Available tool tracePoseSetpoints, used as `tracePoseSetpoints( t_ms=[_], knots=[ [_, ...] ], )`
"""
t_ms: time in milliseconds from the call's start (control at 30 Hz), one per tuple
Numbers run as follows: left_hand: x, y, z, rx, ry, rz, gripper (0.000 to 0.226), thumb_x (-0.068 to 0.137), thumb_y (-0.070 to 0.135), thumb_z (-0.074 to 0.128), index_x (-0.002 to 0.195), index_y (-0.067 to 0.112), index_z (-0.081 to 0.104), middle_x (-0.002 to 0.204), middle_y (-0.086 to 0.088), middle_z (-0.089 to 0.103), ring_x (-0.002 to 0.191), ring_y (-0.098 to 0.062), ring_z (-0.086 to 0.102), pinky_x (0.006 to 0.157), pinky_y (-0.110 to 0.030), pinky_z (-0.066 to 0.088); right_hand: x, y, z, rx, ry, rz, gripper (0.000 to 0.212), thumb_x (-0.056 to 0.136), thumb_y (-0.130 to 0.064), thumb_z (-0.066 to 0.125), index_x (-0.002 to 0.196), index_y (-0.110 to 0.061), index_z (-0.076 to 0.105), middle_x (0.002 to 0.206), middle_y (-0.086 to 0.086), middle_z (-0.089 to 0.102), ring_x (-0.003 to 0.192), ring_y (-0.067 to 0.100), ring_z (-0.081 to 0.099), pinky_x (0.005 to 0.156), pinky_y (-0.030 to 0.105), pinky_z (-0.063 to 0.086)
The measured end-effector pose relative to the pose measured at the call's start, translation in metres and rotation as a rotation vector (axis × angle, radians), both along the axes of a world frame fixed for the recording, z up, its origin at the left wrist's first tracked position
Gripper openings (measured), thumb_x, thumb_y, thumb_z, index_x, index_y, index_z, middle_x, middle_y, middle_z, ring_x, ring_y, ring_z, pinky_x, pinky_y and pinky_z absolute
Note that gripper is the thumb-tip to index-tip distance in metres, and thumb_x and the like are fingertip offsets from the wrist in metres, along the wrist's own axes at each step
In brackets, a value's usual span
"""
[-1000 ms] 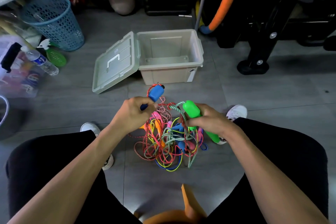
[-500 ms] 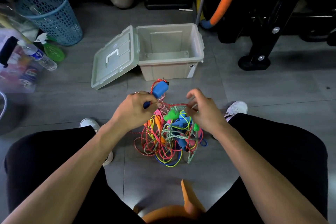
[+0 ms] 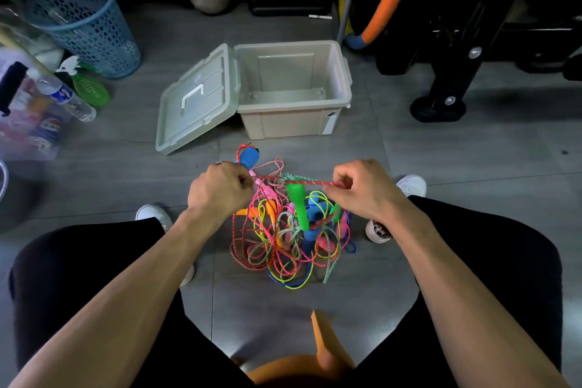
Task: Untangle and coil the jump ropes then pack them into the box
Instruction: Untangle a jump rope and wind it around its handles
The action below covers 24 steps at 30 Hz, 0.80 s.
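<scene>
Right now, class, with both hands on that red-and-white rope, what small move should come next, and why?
Probably draw the red-and-white rope clear of the tangle. The left hand grips its blue handle, the right hand pinches the taut stretch, a green handle hangs across it, and the box holds nothing.

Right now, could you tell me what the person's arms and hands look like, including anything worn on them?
Both forearms are bare to the frame's edge, with no sleeves, gloves or watch showing. The left hand appears to carry a small metallic ring on one finger, though it is too small to be sure. The right hand shows no jewellery.
</scene>
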<state>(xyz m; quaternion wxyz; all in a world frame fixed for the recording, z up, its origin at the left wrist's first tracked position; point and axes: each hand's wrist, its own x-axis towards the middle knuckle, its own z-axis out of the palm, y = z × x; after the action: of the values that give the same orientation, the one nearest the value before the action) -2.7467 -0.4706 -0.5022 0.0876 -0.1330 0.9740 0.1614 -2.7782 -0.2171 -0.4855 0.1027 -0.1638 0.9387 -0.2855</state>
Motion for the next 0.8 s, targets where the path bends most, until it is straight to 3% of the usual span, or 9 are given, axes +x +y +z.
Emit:
tracePoseSetpoints(
  t_ms=[100, 233, 333, 433, 533, 600, 667, 733, 800],
  knots=[
    [-0.005, -0.008, -0.003, -0.055, -0.018, 0.048, 0.019, 0.089, 0.03, 0.052, 0.096, 0.026, 0.07, 0.084, -0.004, 0.062, 0.072, -0.03, 0.059, 0.066, -0.032, 0.05, 0.0, 0.005, 0.007, -0.116, 0.027, -0.05, 0.04, 0.078, -0.023, 0.069, 0.052, -0.012, 0.041, 0.044, -0.002, 0.033, 0.047, 0.013, 0.027, 0.05, 0.029, 0.032],
    [-0.006, -0.012, -0.008, -0.06, -0.059, 0.055, 0.022, 0.091, 0.032, 0.049, 0.099, 0.024, 0.068, 0.084, -0.004, 0.063, 0.071, -0.028, 0.059, 0.066, -0.032, 0.052, 0.002, 0.003, 0.021, -0.481, -0.156, -0.095, 0.027, 0.082, -0.024, 0.066, 0.063, -0.009, 0.055, 0.049, -0.005, 0.042, 0.048, 0.007, 0.034, 0.049, 0.025, 0.028],
    [-0.003, -0.008, -0.01, -0.018, -0.047, 0.023, 0.021, 0.091, 0.034, 0.05, 0.095, 0.023, 0.068, 0.088, -0.007, 0.066, 0.075, -0.031, 0.063, 0.068, -0.034, 0.054, 0.005, 0.002, 0.025, -0.42, -0.095, 0.019, 0.015, 0.091, -0.016, 0.064, 0.077, -0.012, 0.066, 0.052, -0.014, 0.051, 0.048, 0.003, 0.041, 0.053, 0.018, 0.03],
    [0.0, 0.001, -0.013, -0.05, -0.087, -0.027, 0.022, 0.092, 0.035, 0.049, 0.096, 0.024, 0.067, 0.089, -0.005, 0.065, 0.077, -0.032, 0.063, 0.068, -0.034, 0.054, 0.008, -0.008, 0.032, -0.46, 0.127, 0.05, 0.011, 0.094, -0.013, 0.062, 0.092, -0.009, 0.072, 0.061, -0.026, 0.056, 0.056, -0.004, 0.051, 0.058, 0.007, 0.033],
    [0.004, 0.003, -0.019, -0.098, -0.167, -0.04, 0.024, 0.091, 0.034, 0.049, 0.102, 0.022, 0.067, 0.084, -0.001, 0.061, 0.076, -0.027, 0.063, 0.067, -0.031, 0.052, 0.002, -0.009, 0.026, -0.323, 0.372, 0.098, 0.016, 0.094, -0.022, 0.061, 0.099, -0.012, 0.073, 0.081, -0.013, 0.068, 0.071, -0.002, 0.059, 0.066, 0.019, 0.046],
    [0.002, -0.002, -0.02, -0.132, -0.2, -0.003, 0.025, 0.09, 0.034, 0.05, 0.104, 0.019, 0.065, 0.084, -0.001, 0.059, 0.077, -0.025, 0.062, 0.066, -0.029, 0.049, -0.005, 0.002, 0.018, -0.022, 0.325, 0.05, 0.018, 0.094, -0.031, 0.06, 0.098, -0.019, 0.073, 0.086, -0.001, 0.07, 0.081, 0.02, 0.064, 0.065, 0.03, 0.047],
    [-0.002, -0.009, -0.019, -0.127, -0.214, 0.038, 0.026, 0.089, 0.036, 0.051, 0.105, 0.02, 0.064, 0.085, 0.0, 0.059, 0.074, -0.022, 0.06, 0.065, -0.029, 0.046, -0.009, 0.011, 0.006, 0.242, 0.158, 0.013, 0.019, 0.093, -0.034, 0.059, 0.096, -0.02, 0.071, 0.088, 0.005, 0.07, 0.088, 0.029, 0.062, 0.067, 0.032, 0.044],
    [-0.003, -0.01, -0.018, -0.058, -0.205, 0.04, 0.023, 0.089, 0.038, 0.053, 0.101, 0.022, 0.065, 0.087, -0.001, 0.062, 0.072, -0.02, 0.06, 0.064, -0.028, 0.046, -0.009, 0.012, -0.003, 0.218, 0.017, 0.039, 0.018, 0.092, -0.033, 0.06, 0.092, -0.019, 0.071, 0.086, 0.006, 0.071, 0.086, 0.03, 0.063, 0.07, 0.033, 0.049],
    [-0.002, -0.005, -0.02, 0.022, -0.188, 0.008, 0.019, 0.088, 0.038, 0.053, 0.094, 0.025, 0.066, 0.09, -0.002, 0.065, 0.071, -0.02, 0.062, 0.064, -0.029, 0.05, -0.005, 0.005, -0.007, 0.045, 0.063, 0.061, 0.019, 0.092, -0.033, 0.059, 0.088, -0.018, 0.07, 0.077, 0.004, 0.067, 0.076, 0.029, 0.061, 0.068, 0.039, 0.053]
  ],
)
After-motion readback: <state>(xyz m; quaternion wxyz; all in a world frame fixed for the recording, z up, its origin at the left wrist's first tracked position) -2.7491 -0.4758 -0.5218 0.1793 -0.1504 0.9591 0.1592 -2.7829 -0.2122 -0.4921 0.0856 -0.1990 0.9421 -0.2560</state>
